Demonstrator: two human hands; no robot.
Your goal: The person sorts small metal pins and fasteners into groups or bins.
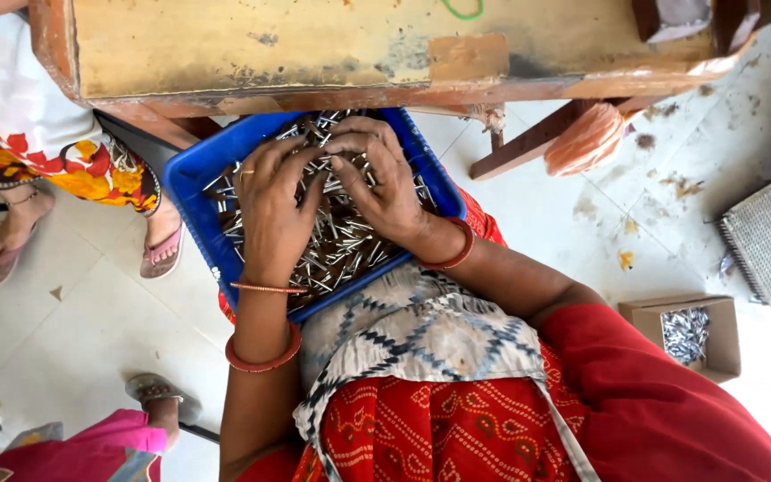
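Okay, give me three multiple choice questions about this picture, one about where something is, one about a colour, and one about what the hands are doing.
1. Where is the small cardboard box of metal pieces?
A. On the floor to the person's right
B. On the wooden bench
C. Inside the blue tray

2. What colour is the tray on the person's lap?
A. Green
B. Blue
C. White

3. What are the person's two hands doing?
A. Hanging at the sides
B. Lifting the tray by its rim
C. Resting in the pile of metal pieces

Answers: 1 A, the cardboard box sits on the pale tiled floor at the right. 2 B, the blue tray shows its rim around the metal pieces. 3 C, the left hand and right hand lie palm down on the pile, fingers bent into it.
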